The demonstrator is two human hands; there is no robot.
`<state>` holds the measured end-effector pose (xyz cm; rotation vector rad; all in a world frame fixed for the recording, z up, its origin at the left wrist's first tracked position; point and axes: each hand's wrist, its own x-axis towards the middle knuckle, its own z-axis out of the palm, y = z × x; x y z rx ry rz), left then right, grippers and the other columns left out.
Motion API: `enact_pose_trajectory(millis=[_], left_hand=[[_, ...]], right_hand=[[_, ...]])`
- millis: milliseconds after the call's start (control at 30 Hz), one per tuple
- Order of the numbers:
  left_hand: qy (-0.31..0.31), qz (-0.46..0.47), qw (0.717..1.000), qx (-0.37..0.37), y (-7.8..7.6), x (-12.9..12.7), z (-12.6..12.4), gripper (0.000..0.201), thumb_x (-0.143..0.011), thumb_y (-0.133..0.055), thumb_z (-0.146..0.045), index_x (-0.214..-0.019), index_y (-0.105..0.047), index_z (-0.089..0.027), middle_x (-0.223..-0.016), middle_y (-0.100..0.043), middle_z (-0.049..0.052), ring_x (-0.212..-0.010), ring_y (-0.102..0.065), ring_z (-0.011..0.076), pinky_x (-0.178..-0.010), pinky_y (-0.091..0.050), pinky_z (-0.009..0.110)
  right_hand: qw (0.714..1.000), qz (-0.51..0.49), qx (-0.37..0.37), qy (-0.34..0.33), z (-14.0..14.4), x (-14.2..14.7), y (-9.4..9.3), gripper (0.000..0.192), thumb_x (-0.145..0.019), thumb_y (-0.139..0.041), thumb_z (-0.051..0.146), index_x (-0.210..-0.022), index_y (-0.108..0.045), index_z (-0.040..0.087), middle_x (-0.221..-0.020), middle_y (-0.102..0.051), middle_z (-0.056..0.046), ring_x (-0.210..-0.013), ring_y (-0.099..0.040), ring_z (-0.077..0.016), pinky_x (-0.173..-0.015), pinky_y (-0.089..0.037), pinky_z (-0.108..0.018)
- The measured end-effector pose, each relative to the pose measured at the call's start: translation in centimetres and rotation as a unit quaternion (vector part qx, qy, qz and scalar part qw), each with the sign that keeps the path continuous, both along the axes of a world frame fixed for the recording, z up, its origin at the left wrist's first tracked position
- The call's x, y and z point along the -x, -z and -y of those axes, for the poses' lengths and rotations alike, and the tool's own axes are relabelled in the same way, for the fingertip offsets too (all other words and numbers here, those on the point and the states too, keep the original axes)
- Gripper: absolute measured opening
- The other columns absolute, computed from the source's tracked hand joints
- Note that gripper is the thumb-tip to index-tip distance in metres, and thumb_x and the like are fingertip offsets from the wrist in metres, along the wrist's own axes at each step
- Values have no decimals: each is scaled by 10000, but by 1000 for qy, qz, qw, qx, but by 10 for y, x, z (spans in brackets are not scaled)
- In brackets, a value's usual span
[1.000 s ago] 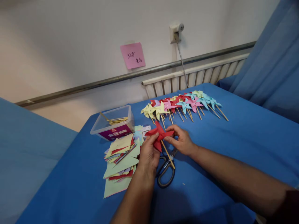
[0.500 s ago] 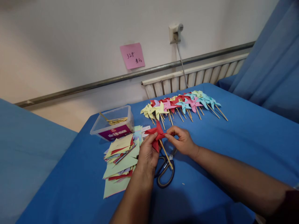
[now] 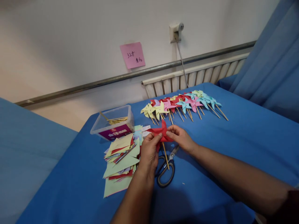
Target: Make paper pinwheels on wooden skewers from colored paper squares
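I hold a red paper pinwheel [image 3: 161,133] between both my hands, just above the blue cloth [image 3: 210,146]. My left hand [image 3: 149,152] pinches its near left edge with thumb and fingers, and my right hand [image 3: 181,139] grips its right side, fingers closed on the paper. The pinwheel's thin wooden stick [image 3: 165,153] slants down from between my hands toward me.

Right under my hands, a pair of scissors [image 3: 166,168] with dark handles lies on the cloth, the stick crossing over it. Just to the left of my left hand sits a loose pile of cut paper squares [image 3: 120,161], green, red and pale yellow. Beyond that pile, farther from me, stands a clear plastic box [image 3: 113,123] with wooden sticks in it.

Past my right hand, away from me, a row of finished pinwheels [image 3: 182,104] in yellow, red, pink and blue lies on the cloth. Behind them run a radiator [image 3: 193,77] and the wall, with a pink note [image 3: 132,55] stuck on it.
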<state>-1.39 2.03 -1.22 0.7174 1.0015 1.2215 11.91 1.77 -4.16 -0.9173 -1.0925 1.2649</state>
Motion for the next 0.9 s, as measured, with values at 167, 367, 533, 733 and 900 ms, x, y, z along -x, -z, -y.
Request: enact_pose_trajectory(millis=[167,367,533,733,900], left_hand=[[14,-48,999,-18,4,-5,5,254,-552,-826,-219,-625,-596,-139,-586,-631,-8,-523,-560,96,-554,-418,206],[51,-12,999,11,-3,-3,6,189,-595,-788,-186,-707,-651,-124,-645,-661,24,-565,-593,111,-584,-467,215],[77,47,995,46,-10,0,5,165,-688,-730,-245,-771,-680,-112,-728,-690,54,-589,-621,141,-567,-519,253],[122,72,988,55,-11,1,6,189,-713,-750,-246,-816,-679,-104,-713,-693,50,-556,-613,117,-558,-520,227],[133,57,989,36,-7,1,7,198,-713,-760,-243,-823,-690,-94,-761,-713,64,-636,-635,114,-656,-522,218]], right_hand=[[996,-70,46,-32,-1,1,0,328,-643,-787,412,-749,-574,186,-696,-631,32,-624,-591,-110,-622,-485,-252],[995,-77,60,-30,-5,-6,0,275,-651,-786,342,-824,-649,177,-788,-695,5,-691,-637,-129,-720,-508,-296],[993,-84,75,-24,-7,-11,-5,235,-659,-775,302,-815,-664,166,-776,-697,10,-659,-625,-114,-694,-488,-271],[986,-141,75,-49,-7,-13,-6,204,-654,-783,282,-773,-662,168,-730,-694,15,-622,-611,-99,-669,-487,-252],[982,-157,77,-67,-8,-13,-3,244,-639,-800,285,-813,-682,160,-775,-715,3,-653,-631,-103,-693,-498,-251]])
